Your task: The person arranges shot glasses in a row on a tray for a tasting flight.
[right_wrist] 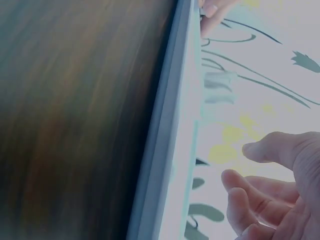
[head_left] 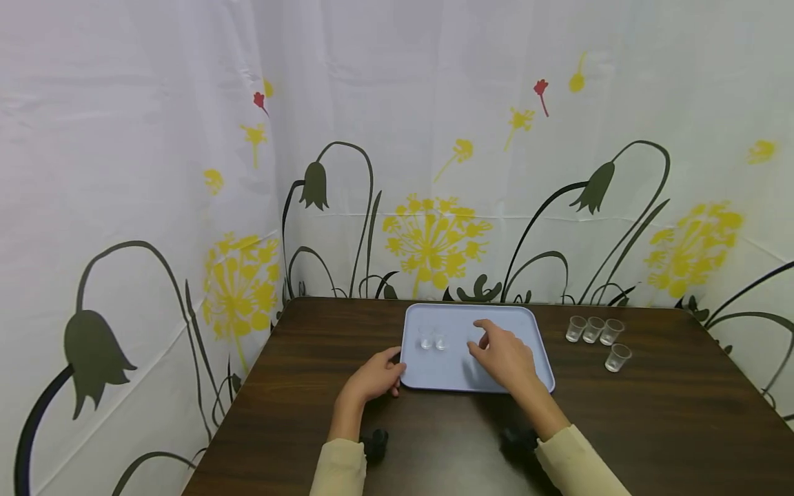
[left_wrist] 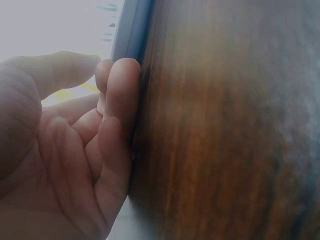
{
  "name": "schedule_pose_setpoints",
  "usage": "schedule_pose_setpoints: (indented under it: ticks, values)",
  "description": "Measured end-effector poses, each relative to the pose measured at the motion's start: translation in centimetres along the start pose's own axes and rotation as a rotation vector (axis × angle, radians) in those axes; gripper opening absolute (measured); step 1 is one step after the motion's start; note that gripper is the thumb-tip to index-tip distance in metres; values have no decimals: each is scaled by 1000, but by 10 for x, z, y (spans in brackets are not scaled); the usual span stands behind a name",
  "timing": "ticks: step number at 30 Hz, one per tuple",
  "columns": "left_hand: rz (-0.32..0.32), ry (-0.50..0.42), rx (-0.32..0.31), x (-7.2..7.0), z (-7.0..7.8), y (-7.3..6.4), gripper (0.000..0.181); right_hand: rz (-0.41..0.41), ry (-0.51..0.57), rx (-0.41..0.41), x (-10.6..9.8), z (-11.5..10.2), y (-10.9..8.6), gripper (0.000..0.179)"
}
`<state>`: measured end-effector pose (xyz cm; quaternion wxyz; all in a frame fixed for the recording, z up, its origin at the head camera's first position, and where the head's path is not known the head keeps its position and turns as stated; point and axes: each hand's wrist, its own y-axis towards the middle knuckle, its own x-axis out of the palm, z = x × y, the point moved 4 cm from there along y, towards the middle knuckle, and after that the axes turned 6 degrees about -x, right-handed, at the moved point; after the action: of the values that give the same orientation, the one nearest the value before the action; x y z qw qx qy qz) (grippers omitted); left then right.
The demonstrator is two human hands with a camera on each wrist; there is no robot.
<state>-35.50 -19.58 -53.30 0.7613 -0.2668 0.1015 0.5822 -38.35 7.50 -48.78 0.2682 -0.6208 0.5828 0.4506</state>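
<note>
A pale blue rectangular tray (head_left: 455,377) lies on the dark wooden table. My left hand (head_left: 375,377) holds the tray's left edge, thumb and fingertips at the rim; in the left wrist view the fingers (left_wrist: 124,82) are bent beside the tray's side (left_wrist: 131,35). Two small clear shot glasses, a left one (head_left: 426,341) and a right one (head_left: 440,341), stand side by side on the tray's left half. Over the tray's right half hovers my right hand (head_left: 505,355), thumb and index finger spread apart. In the right wrist view, no object shows between its thumb (right_wrist: 265,149) and fingers.
Right of the tray, several more clear shot glasses stand on the table (head_left: 670,393): three in a back row, including the middle one (head_left: 593,330), and a single glass (head_left: 617,358) in front. A white curtain (head_left: 397,89) with flower prints hangs behind.
</note>
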Motion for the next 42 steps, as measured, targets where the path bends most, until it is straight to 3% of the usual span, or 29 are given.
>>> schedule_pose_setpoints:
  ticks: [11, 21, 30, 38, 42]
  values:
    - [9, 7, 3, -1, 1, -1, 61, 53, -53, 31, -39, 31, -15, 42]
    - [14, -3, 7, 0, 2, -5, 61, 55, 38, 95, -88, 76, -17, 44]
    - [13, 1, 16, 0, 2, -2, 61, -66, 39, 205, -122, 118, -31, 69]
    - [12, 14, 16, 0, 4, -4, 61, -224, 21, 315, -151, 173, -48, 92]
    - [15, 15, 13, 0, 3, -4, 61, -240, 5, 332, -158, 198, -57, 96]
